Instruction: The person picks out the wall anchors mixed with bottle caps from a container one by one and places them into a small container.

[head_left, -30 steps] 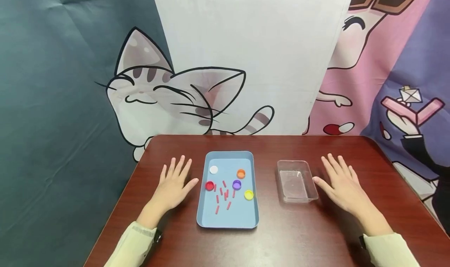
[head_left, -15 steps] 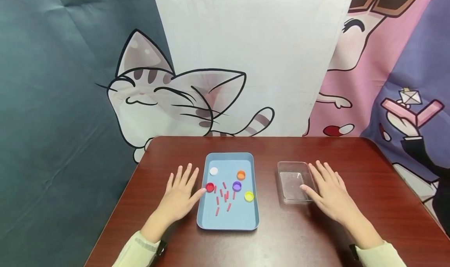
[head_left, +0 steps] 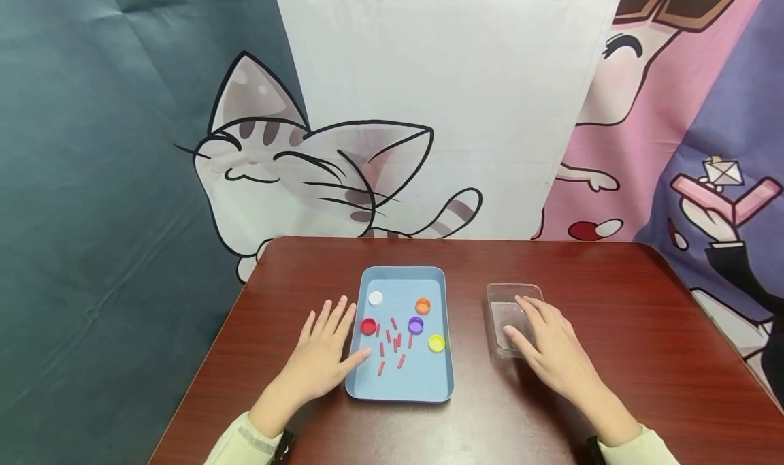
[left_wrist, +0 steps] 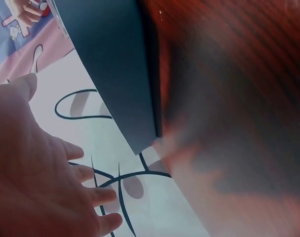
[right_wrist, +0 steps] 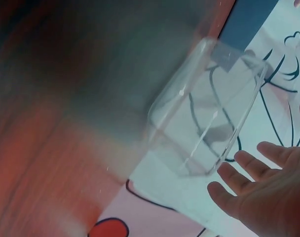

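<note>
My left hand (head_left: 321,356) reaches in at the left edge of a blue tray (head_left: 422,383), fingers spread and thumb over its rim. On the tray are several small round caps: a white cap (head_left: 376,298), a red cap (head_left: 368,326), an orange cap (head_left: 422,306), a purple cap (head_left: 415,325) and a yellow cap (head_left: 437,343). Several short pink sticks (head_left: 401,361) lie among them. My right hand (head_left: 554,349) hovers over the right side of a clear plastic box (head_left: 499,315), fingers loosely bent and holding nothing. In the right wrist view the fingertips are beside the clear box (right_wrist: 209,118).
The brown table (head_left: 478,424) carries both the tray and the box, with a gap between them. Behind its far edge hangs a cloth backdrop (head_left: 490,77) printed with cartoon figures.
Both hands have moved inward: the left from beside the tray to over its left rim, the right from beyond the clear box to above it. Tray and box stay put.
</note>
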Action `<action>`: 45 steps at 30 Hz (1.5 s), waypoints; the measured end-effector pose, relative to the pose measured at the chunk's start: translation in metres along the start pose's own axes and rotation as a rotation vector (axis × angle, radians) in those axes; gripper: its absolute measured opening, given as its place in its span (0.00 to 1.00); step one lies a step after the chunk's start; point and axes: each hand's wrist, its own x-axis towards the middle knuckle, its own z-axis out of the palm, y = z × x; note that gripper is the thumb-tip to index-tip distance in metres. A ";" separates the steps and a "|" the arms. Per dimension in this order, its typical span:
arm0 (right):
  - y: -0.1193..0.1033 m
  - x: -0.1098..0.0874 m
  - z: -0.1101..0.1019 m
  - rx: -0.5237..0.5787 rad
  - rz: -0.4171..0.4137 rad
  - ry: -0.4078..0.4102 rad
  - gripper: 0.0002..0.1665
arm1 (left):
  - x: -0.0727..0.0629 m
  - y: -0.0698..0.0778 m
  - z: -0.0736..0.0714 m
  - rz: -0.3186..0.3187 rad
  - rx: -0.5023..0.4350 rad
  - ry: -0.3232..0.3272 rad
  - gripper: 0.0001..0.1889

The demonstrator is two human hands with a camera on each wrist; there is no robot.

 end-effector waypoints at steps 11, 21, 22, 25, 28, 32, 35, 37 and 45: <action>-0.018 0.000 0.012 0.054 0.027 0.010 0.30 | -0.011 0.007 0.004 -0.008 -0.016 -0.037 0.49; -0.032 0.004 0.021 0.094 0.012 0.020 0.29 | -0.019 0.015 0.012 0.005 0.022 -0.047 0.50; -0.033 0.004 0.022 0.094 0.008 0.022 0.29 | -0.019 0.016 0.012 0.006 0.020 -0.047 0.50; -0.037 0.005 0.024 0.098 0.007 0.023 0.28 | -0.021 0.018 0.014 0.002 0.014 -0.049 0.50; -0.041 0.005 0.027 0.097 0.015 0.020 0.28 | -0.023 0.019 0.016 -0.003 0.013 -0.058 0.51; -0.044 0.006 0.029 0.105 0.017 0.019 0.29 | -0.022 0.020 0.019 -0.006 0.005 -0.077 0.50; -0.046 0.007 0.031 0.112 0.004 0.027 0.30 | -0.023 0.021 0.019 -0.007 -0.002 -0.089 0.50; -0.047 0.006 0.033 0.119 -0.004 0.030 0.30 | -0.023 0.022 0.020 -0.010 0.001 -0.093 0.51; -0.055 0.005 0.042 0.115 0.006 0.009 0.28 | -0.026 0.022 0.021 -0.039 0.013 -0.107 0.52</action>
